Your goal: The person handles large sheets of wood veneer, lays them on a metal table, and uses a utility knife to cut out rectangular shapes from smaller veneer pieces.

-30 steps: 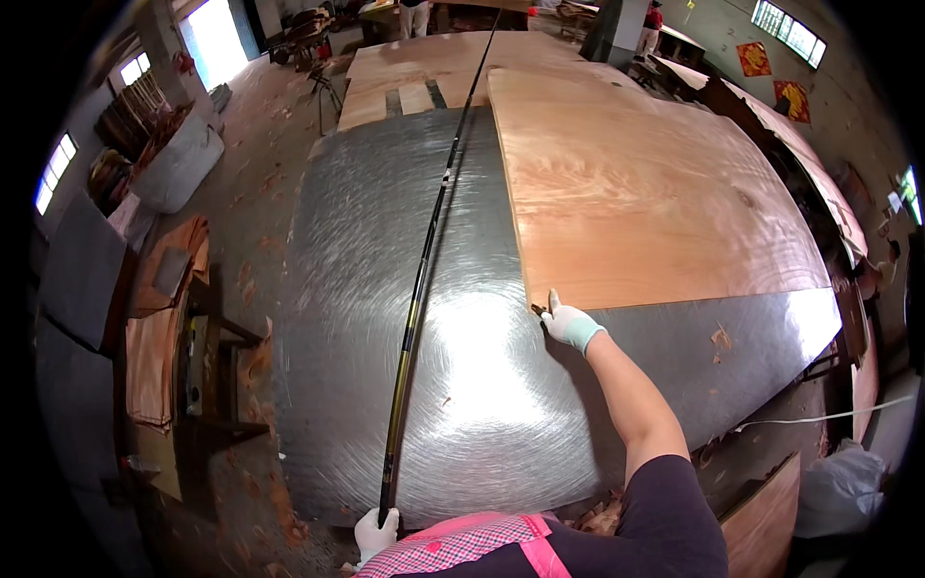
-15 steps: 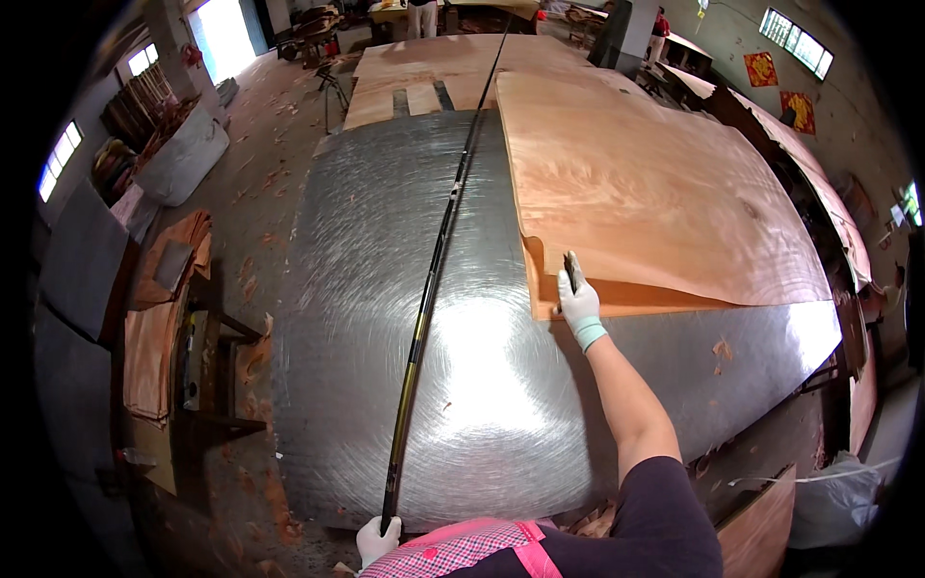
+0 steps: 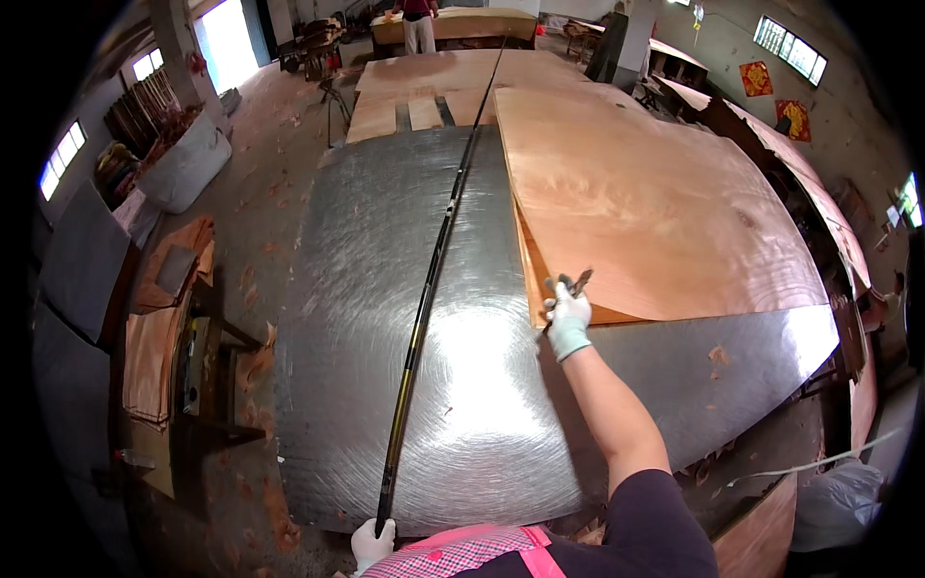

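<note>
At the lower edge my left hand (image 3: 373, 544), in a white glove, is closed round the butt of a long black pole (image 3: 427, 294) with gold-coloured bands. The pole runs away from me over a scratched grey metal sheet (image 3: 366, 318). My right hand (image 3: 568, 318), gloved too, is at the near left corner of a thin wood veneer sheet (image 3: 655, 212). A slim dark tool (image 3: 583, 281) sticks out of its fingers; its exact kind cannot be made out. That corner is slightly raised, and orange-brown veneer (image 3: 532, 265) shows underneath. The glove covers the corner's tip.
More veneer (image 3: 424, 72) lies on the far end of the surface. Folded veneer (image 3: 149, 361) rests on a wooden stand at left, near a big pale sack (image 3: 188, 159). A person (image 3: 420, 24) stands at the far end. A plastic bag (image 3: 838, 506) is at lower right.
My right hand has moved slightly left and nearer me. The veneer's lifted near edge has come down, covering more of the layer beneath. My left hand still holds the pole.
</note>
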Demonstrator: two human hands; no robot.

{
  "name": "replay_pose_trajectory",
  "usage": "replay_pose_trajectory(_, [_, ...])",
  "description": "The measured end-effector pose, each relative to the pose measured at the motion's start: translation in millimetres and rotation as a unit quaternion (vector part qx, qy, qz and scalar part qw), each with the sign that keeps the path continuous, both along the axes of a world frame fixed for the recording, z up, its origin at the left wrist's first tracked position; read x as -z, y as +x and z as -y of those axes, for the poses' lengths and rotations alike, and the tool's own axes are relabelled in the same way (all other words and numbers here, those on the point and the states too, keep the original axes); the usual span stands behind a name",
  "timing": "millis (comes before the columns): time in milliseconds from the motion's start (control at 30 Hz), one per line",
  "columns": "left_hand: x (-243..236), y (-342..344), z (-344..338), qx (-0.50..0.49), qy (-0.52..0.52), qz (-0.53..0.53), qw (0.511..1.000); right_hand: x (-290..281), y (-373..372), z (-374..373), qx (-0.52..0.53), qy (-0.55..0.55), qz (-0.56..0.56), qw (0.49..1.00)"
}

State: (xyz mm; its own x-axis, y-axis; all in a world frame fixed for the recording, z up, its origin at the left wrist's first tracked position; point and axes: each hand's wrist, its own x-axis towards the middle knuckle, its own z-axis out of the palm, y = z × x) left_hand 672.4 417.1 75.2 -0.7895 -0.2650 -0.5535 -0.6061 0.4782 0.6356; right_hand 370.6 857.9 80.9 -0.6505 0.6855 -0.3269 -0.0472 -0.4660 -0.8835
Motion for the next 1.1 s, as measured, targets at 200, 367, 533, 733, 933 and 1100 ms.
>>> replay_pose_trajectory(200, [38,-3,39,0.106,-0.056,-0.104,0.987,-52,94,-6,-0.016,0.025,-0.069,0.997])
replay_pose_trajectory(367, [41,-37,56,0.127,0.003,-0.067,0.990,5,248,30,-0.022,0.083,0.046,0.995])
replay_pose_trajectory(533, [42,-88,70,0.208,0.100,-0.063,0.971,37,398,84,-0.065,0.091,0.188,0.976])
replay_pose_trajectory(733, [24,-101,79,0.290,0.197,0.015,0.936,23,535,175,-0.092,0.039,0.291,0.952])
replay_pose_trajectory(933, [41,-92,118,0.297,0.247,0.120,0.915,37,601,279,-0.100,0.014,0.345,0.933])
replay_pose_trajectory(1100, [61,-87,186,0.321,0.149,0.120,0.927,75,621,368,-0.200,-0.054,0.360,0.910])
